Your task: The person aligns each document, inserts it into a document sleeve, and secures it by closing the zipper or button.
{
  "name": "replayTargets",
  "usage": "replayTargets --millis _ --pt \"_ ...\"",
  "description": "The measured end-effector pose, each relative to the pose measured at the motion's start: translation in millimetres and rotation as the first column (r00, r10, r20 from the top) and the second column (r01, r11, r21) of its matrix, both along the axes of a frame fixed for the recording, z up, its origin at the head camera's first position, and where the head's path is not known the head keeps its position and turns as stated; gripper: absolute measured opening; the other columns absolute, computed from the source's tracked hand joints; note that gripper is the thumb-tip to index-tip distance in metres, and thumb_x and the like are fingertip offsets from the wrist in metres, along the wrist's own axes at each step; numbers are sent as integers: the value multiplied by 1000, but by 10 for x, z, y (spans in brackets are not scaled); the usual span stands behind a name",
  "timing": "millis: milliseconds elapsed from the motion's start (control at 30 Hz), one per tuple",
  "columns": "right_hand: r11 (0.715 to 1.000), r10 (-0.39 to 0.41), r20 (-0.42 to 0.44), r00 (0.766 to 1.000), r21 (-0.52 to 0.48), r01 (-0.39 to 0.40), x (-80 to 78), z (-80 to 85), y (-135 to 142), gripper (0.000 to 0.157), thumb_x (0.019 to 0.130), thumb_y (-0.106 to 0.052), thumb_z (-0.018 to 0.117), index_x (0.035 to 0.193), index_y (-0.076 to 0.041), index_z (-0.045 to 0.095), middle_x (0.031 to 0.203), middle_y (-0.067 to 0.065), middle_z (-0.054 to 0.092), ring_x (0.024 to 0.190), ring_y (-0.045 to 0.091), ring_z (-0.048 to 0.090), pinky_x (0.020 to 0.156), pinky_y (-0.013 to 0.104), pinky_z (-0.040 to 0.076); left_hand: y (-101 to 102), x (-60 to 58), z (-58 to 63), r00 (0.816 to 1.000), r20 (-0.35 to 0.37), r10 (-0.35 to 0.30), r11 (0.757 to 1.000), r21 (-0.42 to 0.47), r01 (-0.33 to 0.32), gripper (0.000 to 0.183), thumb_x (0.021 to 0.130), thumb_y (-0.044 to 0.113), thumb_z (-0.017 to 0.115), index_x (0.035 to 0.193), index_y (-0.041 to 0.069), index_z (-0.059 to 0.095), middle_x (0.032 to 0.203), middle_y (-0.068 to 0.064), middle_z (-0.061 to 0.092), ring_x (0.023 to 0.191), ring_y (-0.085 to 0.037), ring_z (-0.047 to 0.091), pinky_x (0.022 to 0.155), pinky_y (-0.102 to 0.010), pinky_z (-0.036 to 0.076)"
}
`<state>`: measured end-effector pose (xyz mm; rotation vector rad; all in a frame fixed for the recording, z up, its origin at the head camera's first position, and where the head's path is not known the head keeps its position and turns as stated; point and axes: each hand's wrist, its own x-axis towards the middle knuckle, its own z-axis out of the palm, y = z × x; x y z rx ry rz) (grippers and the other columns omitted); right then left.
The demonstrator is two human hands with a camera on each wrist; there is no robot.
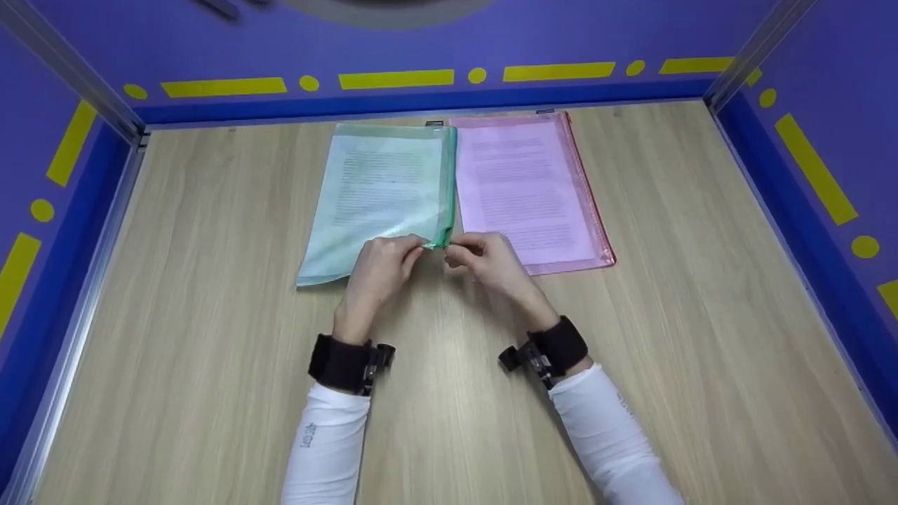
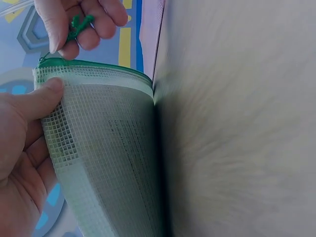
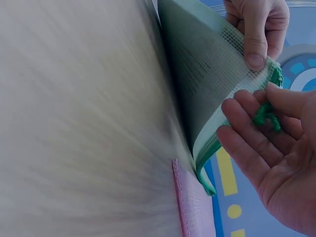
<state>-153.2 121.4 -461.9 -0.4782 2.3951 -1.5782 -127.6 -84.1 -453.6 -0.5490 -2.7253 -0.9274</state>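
Note:
A translucent green mesh zip pouch with a printed sheet inside lies on the table, its near right corner lifted. My left hand pinches that corner, thumb flat on the mesh. At the same corner my right hand pinches the end of the green zip between thumb and finger. A small knotted green pull cord hangs against the right hand's fingers. Beside the green pouch, to its right, lies a pink zip pouch with a printed sheet in it.
The wooden table is bordered by blue-purple walls with yellow marks at the back and both sides. Both pouches lie close to the back wall. Dark tabs show at their far edges.

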Motion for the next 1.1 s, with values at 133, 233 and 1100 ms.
replayTargets --millis 133,233,1100 --pt "999 -29 -59 998 40 31 -7 9 38 22 95 -15 66 105 3 75 89 15 77 79 15 71 68 22 56 3 4 7 1000 -10 -3 1000 -10 3 12 94 9 66 99 6 76 91 -7 78 82 -22 74 73 -38 58" --pt "994 -41 -146 988 97 56 -6 12 60 19 94 -13 67 102 2 76 87 13 77 77 15 69 69 21 55 13 6 11 1000 -13 -16 1000 -4 16 13 94 9 66 100 6 77 91 -7 78 80 -21 74 71 -38 59" --pt "971 -138 -202 970 164 173 -100 93 243 16 94 -12 67 97 0 77 85 14 76 79 25 73 75 37 61 120 19 33 991 -39 -126 992 18 127 18 96 20 63 100 8 77 90 -7 79 71 -18 71 65 -34 58"
